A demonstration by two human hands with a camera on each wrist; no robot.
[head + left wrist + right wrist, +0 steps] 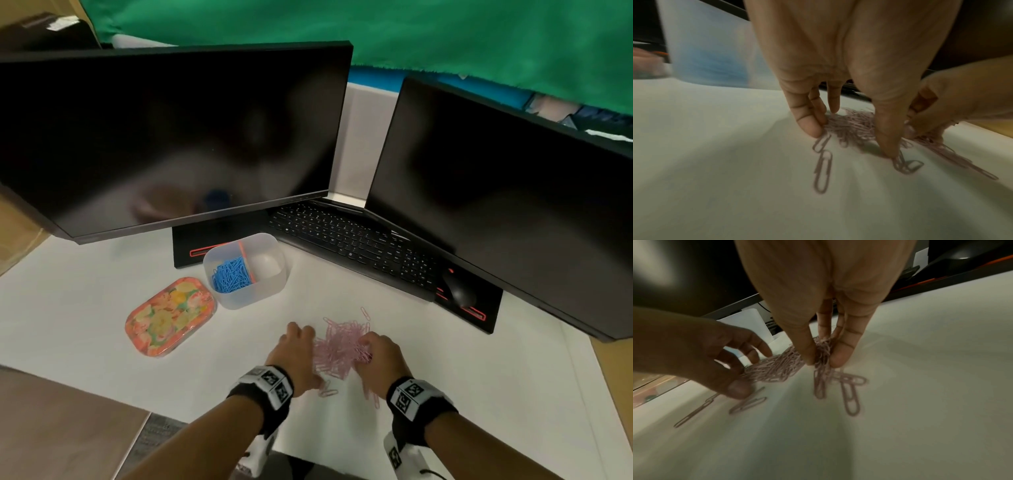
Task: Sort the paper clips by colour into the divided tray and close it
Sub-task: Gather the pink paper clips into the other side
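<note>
Pink plastic-coated paper clips lie heaped on the white table between your two hands. Your left hand sits at the heap's left edge, fingers straightened downward with tips on the table against the clips, gripping nothing that shows. Your right hand has thumb and fingers pinched together on a bunch of pink clips; how many is lost in blur. A few stray clips lie nearer you. Farther off to the left stands the translucent divided plastic tray, open, with blue paper clips in its left compartment; the right compartment's contents are hard to make out through the frosted wall. Beside it lies the flower-patterned orange lid. Both wrist views are smeared.
</note>
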